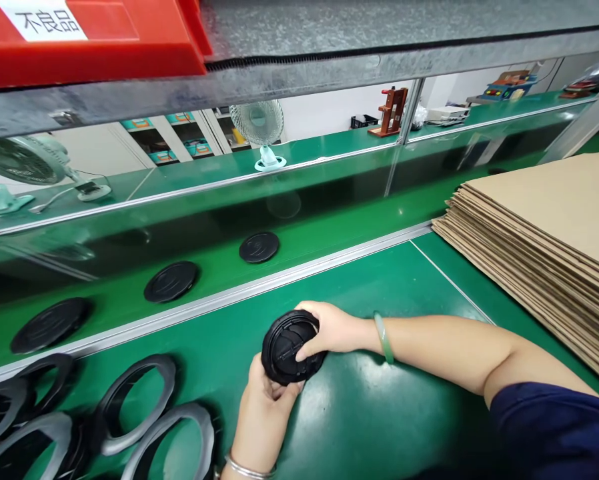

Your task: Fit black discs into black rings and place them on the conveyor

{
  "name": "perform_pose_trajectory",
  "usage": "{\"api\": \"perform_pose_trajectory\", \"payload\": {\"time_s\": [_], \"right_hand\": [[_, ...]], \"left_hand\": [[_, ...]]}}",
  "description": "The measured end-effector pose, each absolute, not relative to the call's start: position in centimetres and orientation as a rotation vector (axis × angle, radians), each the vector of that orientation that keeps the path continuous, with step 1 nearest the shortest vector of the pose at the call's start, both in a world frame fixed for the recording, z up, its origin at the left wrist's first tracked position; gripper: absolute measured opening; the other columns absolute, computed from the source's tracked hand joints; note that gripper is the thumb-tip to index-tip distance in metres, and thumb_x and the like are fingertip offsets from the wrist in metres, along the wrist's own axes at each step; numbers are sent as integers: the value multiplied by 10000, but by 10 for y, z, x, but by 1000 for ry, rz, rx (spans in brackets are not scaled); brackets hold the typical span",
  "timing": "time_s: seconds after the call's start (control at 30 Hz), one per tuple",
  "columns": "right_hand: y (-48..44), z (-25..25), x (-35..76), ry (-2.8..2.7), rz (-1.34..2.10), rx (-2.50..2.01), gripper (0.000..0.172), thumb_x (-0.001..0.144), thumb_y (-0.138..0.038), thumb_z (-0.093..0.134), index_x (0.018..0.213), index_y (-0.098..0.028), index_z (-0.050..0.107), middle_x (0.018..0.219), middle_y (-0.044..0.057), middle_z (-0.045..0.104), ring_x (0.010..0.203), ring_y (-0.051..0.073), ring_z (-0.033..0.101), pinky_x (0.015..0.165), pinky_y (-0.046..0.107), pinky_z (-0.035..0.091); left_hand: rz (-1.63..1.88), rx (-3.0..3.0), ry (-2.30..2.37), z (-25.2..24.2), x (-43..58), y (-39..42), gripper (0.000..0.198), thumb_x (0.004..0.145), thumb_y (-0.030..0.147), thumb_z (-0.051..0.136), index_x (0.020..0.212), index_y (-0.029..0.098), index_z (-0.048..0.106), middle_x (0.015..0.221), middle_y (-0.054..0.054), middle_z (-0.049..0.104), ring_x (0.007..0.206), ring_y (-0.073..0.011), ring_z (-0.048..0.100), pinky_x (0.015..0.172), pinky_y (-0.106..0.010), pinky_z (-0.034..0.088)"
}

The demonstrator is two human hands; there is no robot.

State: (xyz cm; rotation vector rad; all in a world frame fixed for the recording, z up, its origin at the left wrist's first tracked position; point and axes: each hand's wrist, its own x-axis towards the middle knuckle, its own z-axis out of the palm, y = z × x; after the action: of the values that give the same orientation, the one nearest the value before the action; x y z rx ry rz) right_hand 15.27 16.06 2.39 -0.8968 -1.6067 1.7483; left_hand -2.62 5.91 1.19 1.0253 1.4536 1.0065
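Both my hands grip a round black plastic part (pixel 285 348) with a ribbed face, tilted toward me above the green table (pixel 369 413). My left hand (pixel 265 407) holds it from below at its lower edge. My right hand (pixel 327 330) wraps its right side, with the thumb pressed on the face and the other fingers hidden behind. Left of my hands lie several black rings, among them one ring (pixel 167 380) standing apart and another ring (pixel 207 433) nearer to me.
Round black discs (pixel 259 247) lie on the green belt (pixel 329 230) beyond a metal rail (pixel 249 290). Stacked cardboard sheets (pixel 554 180) stand at the right. A metal shelf (pixel 329 73) with a red bin (pixel 129 47) hangs overhead. Fans (pixel 258 123) stand behind the clear panel.
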Motion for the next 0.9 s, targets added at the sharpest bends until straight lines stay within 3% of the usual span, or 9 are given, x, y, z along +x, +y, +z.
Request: {"api": "perform_pose_trajectory", "payload": {"time_s": [0.3, 0.5, 0.6, 0.67, 0.77, 0.83, 0.9], "right_hand": [[160, 25, 150, -1478, 1858, -896, 621, 413, -290, 963, 905, -189, 599, 904, -14, 677, 870, 197, 636, 818, 328, 502], [153, 22, 141, -1472, 1754, -1062, 554, 400, -263, 953, 821, -185, 603, 815, -21, 683, 773, 195, 634, 710, 310, 506], [170, 23, 147, -1492, 1754, -1079, 563, 407, -285, 952, 860, -183, 632, 863, 2, 709, 818, 225, 658, 733, 335, 534], [193, 27, 162, -1442, 1508, -1138, 530, 532, -362, 908, 961, -187, 651, 954, 30, 721, 895, 244, 668, 805, 371, 545], [236, 30, 202, -1456, 771, -1269, 431, 838, -442, 676, 1187, -194, 623, 1164, 89, 689, 1097, 267, 626, 991, 458, 481], [260, 28, 230, -1786, 483, -1297, 467, 906, -412, 606, 1329, -218, 566, 1393, 109, 575, 1343, 295, 469, 1152, 529, 311], [275, 21, 249, -2074, 336, -1423, 528, 912, -413, 603, 1402, -237, 518, 1523, 98, 446, 1476, 341, 265, 1193, 622, 140]], "left_hand": [[1095, 1027, 1492, 9, -15, 56, 590, 647, 297, 757, 1183, 227, 518, 921, -26, 776, 815, -261, 760, 679, -336, 612], [1111, 978, 1511, 8, -12, 58, 598, 603, 316, 802, 1138, 235, 548, 964, -38, 782, 865, -272, 761, 758, -368, 618], [1078, 1017, 1484, 9, -12, 56, 658, 655, 386, 788, 1215, 240, 474, 890, -26, 782, 803, -241, 755, 771, -361, 602], [1034, 1076, 1463, 10, -13, 54, 697, 720, 447, 744, 1291, 241, 401, 826, -15, 768, 728, -216, 738, 725, -340, 587], [965, 1138, 1433, 12, -17, 54, 709, 778, 477, 701, 1344, 227, 354, 862, -31, 760, 746, -202, 724, 736, -330, 568], [934, 1158, 1398, 12, -18, 55, 686, 791, 451, 695, 1338, 211, 357, 889, -44, 755, 776, -200, 719, 777, -337, 562], [934, 1168, 1369, 10, -18, 55, 635, 800, 407, 681, 1318, 203, 376, 889, -47, 746, 771, -198, 710, 773, -341, 559]]}}
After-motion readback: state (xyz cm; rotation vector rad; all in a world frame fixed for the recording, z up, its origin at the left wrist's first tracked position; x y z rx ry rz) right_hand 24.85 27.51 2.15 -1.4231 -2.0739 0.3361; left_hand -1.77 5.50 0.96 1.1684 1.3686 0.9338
